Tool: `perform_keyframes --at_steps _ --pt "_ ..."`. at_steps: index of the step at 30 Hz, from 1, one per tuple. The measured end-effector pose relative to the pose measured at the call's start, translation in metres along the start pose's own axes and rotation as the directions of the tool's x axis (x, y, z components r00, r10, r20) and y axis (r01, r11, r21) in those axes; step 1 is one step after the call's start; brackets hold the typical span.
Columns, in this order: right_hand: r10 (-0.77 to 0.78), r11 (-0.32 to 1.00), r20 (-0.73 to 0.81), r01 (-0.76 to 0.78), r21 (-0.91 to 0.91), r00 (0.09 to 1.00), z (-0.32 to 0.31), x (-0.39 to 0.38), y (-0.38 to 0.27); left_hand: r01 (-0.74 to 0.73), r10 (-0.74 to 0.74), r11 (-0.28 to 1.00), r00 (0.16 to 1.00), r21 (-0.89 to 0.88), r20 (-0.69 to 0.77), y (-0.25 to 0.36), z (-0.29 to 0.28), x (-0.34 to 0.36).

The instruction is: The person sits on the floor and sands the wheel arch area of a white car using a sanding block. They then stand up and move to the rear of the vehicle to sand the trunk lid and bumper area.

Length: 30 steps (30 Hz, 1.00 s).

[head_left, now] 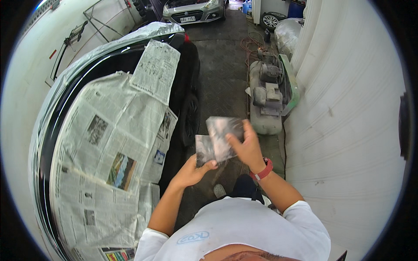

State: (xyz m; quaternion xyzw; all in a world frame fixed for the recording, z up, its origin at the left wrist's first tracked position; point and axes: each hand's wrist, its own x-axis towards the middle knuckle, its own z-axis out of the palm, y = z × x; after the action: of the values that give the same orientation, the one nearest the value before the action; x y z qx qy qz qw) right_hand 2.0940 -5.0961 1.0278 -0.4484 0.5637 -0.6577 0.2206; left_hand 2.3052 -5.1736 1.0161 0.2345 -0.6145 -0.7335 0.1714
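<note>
In front of my chest, my left hand (pixel 191 172) grips a thin grey-and-pinkish sheet (pixel 203 145) between its thumb and fingers. Overlapping it on the right is a similar mottled sheet (pixel 222 126), pinched by the thumb and fingers of my right hand (pixel 249 148). Motion blurs both pieces, so I cannot tell their kind or whether they join into one folded sheet. A red watch (pixel 263 169) circles my right wrist.
To the left stands a black car masked with newspaper (pixel 104 130) and plastic sheeting (pixel 152 29). A dusty air compressor (pixel 267 93) stands along the white wall at right. Further off are a silver car (pixel 193 13), a loose wheel (pixel 271 21) and a reddish hose (pixel 249 45).
</note>
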Motion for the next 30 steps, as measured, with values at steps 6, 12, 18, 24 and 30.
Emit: perform_keyframes --at_steps 6,12,18,24,30 --pt "0.105 0.982 0.067 -0.114 0.148 0.992 0.004 0.117 0.084 -0.079 0.105 0.908 0.994 0.411 -0.040 0.030 -0.043 0.139" --pt "0.222 0.848 0.203 -0.292 0.442 0.954 -0.019 0.285 0.175 -0.119 0.120 0.992 0.993 0.046 -0.015 -0.006 -0.109 0.324" --pt "0.140 0.807 0.493 -0.387 0.446 0.859 -0.071 0.428 0.206 -0.125 0.099 0.990 0.944 -0.065 -0.315 0.070 -0.106 0.496" --pt "0.537 0.335 0.364 -0.588 0.737 0.762 -0.096 0.561 0.287 -0.262 0.269 0.963 0.885 0.070 -0.381 0.101 -0.150 0.636" --pt "0.476 0.375 0.259 -0.461 0.805 0.840 -0.125 0.716 0.366 -0.355 0.482 0.836 0.840 0.419 -0.250 0.110 -0.215 0.779"
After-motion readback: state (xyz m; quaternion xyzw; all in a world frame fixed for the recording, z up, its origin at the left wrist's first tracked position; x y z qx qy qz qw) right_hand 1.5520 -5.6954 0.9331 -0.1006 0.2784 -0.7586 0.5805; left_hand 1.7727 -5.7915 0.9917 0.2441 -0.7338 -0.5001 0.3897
